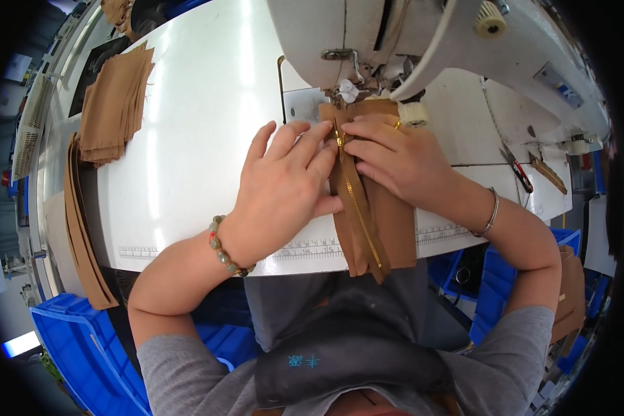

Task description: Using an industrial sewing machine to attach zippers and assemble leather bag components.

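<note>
A brown fabric piece (394, 222) lies under the needle area of a white sewing machine (423, 41) and reaches over the table's front edge. Along it runs a brown zipper (357, 208) with gold teeth and a gold slider near its upper end. My left hand (284, 173) rests flat with fingers spread, the fingertips on the fabric at the zipper's left side, close to the presser foot. From the right, my right hand (402, 156) touches the zipper by the slider, its fingers bent and close together. Whether those fingers pinch the tape is hard to see.
A stack of brown fabric pieces (118, 104) lies at the far left, with long brown strips (83, 229) hanging nearer. Red-handled snips (518, 172) lie at the right. Blue bins (83, 347) stand below the table on both sides. A ruler scale (301, 247) runs along the front edge.
</note>
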Motion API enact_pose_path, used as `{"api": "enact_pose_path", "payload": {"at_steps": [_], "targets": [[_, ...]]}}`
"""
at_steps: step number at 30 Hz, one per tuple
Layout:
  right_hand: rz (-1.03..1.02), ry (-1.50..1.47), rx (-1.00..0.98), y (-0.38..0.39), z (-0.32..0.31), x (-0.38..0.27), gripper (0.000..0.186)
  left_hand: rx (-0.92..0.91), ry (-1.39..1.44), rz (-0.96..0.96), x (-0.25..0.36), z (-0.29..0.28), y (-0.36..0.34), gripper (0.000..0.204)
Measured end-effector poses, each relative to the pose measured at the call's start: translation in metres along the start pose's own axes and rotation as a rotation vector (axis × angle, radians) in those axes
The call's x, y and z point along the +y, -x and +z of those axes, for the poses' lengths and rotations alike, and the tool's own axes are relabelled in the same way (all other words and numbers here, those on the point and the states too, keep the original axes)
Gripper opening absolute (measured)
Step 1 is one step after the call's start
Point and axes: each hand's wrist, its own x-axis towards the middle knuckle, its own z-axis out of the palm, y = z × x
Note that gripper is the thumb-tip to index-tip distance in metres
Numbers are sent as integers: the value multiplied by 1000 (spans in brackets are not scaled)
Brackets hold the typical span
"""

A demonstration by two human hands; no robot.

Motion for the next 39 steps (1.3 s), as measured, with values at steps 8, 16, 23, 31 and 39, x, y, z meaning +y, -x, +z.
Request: {"api": "enact_pose_path", "payload": {"at_steps": [8,16,23,31,39], "targets": [[-17,140,-51,3,-4,-6,41,41,-89,16,0,3,1,74],[56,162,-124,2,-4,-7,53,56,-96,12,-11,9,-7,73],[83,157,-142,1,-3,-7,54,53,-58,17,-14,10,-10,73],[55,226,-147,7,-8,-13,56,60,-30,55,-7,7,-8,72],[75,258,-152,9,-11,-13,55,66,-17,36,-5,11,-14,73]]}}
